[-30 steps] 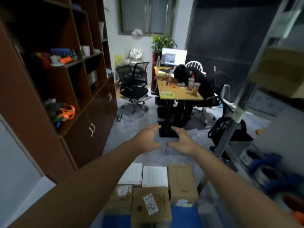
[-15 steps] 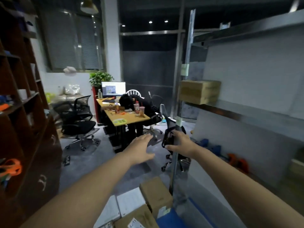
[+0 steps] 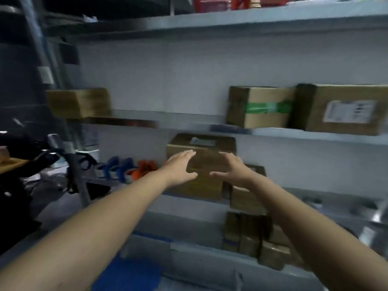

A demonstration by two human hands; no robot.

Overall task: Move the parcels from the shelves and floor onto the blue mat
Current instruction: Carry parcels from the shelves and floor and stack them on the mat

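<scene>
Both my arms stretch toward a grey metal shelf unit [image 3: 315,135]. My left hand [image 3: 180,166] and my right hand [image 3: 233,169] are open, fingers straight, held in front of a large brown cardboard parcel [image 3: 201,185] on the lower shelf; I cannot tell if they touch it. A smaller parcel [image 3: 245,200] sits to its right. On the shelf above lie a parcel with green tape [image 3: 260,107], a labelled parcel [image 3: 344,110] and a parcel at the left end [image 3: 79,102]. Several small parcels [image 3: 252,238] stand below. A patch of blue mat [image 3: 130,274] shows at the bottom.
Blue and orange clamps [image 3: 130,168] lie on the lower shelf to the left. A black office chair [image 3: 25,169] stands at the far left beside the shelf's upright post [image 3: 52,66]. Red items [image 3: 212,4] sit on the top shelf.
My view has swung right from the office room and the parcels on the mat to the metal shelves. Both hands stayed open and now reach toward the large parcel.
</scene>
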